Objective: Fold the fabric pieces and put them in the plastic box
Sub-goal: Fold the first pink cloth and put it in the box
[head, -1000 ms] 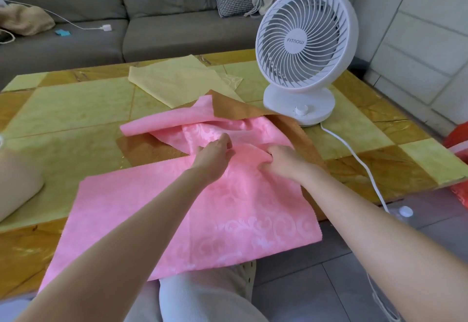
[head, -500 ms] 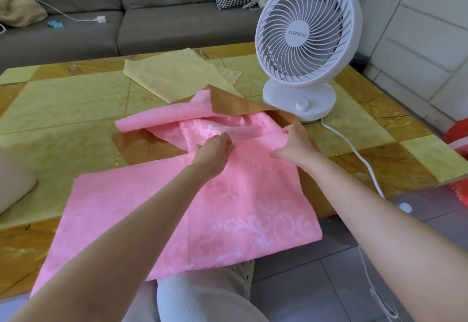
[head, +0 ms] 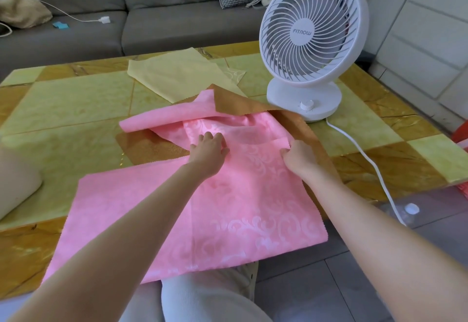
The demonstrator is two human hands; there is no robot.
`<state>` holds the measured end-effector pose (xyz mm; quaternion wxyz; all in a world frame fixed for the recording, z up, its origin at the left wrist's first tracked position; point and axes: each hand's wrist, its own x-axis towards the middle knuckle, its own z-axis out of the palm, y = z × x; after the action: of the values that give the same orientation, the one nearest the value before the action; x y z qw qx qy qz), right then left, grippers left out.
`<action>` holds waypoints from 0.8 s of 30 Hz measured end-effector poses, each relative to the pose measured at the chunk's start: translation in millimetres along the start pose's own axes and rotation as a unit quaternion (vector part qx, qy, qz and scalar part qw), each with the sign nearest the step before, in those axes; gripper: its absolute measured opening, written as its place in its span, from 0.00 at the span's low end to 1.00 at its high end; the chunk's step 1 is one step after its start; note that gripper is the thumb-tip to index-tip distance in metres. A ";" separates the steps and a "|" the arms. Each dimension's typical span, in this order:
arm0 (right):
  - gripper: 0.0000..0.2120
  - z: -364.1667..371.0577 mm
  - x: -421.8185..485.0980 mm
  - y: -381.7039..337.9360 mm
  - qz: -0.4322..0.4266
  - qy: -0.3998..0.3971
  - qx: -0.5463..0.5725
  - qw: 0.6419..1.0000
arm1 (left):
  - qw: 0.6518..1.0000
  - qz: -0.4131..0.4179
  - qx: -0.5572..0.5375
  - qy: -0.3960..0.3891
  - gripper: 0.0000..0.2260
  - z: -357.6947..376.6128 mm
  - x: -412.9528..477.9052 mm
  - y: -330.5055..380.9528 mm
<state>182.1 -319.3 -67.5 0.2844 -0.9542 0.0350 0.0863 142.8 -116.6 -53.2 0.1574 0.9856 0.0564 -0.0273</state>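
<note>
Gripping pink fabric (head: 240, 210) (atop brown fabric (head: 152, 147)): left hand (head: 209, 148), right hand (head: 299, 157).

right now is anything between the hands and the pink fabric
No. The left hand and right hand both grip the pink fabric. The plastic box is out of view, so that path cannot be judged.

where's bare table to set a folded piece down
Bare: the left tabletop between pale yellow fabric sheet and pink patterned fabric; the corner right of the round white desk fan. Crowded: centre, pink over shiny brown fabric.
</note>
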 end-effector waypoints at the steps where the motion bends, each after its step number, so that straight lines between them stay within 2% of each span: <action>1: 0.21 1.2 -0.2 0.4 0.001 0.002 0.002 1.000 | 1.000 -0.003 0.022 -0.004 0.12 0.4 0.6 -2.3; 4: 0.22 4.3 -2.2 1.0 -0.006 0.002 0.000 1.000 | 0.999 -0.006 0.052 -0.010 0.13 2.2 1.7 -7.5; 9: 0.21 5.3 -3.7 -2.2 -0.030 -0.010 -0.023 0.999 | 1.000 0.007 0.022 0.008 0.10 1.9 0.9 -9.6; 15: 0.19 4.7 -4.1 -7.1 -0.040 0.002 -0.052 0.998 | 1.000 -0.001 0.011 -0.008 0.10 -2.8 0.4 -11.1; 24: 0.17 4.5 -2.9 -6.5 -0.074 0.021 -0.085 0.993 | 0.998 0.012 0.068 -0.004 0.08 -0.2 3.1 -13.7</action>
<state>179.4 -311.3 -67.1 0.2075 -0.9764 -0.0376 0.0472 144.3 -103.3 -57.5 0.0902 0.9945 0.0419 -0.0332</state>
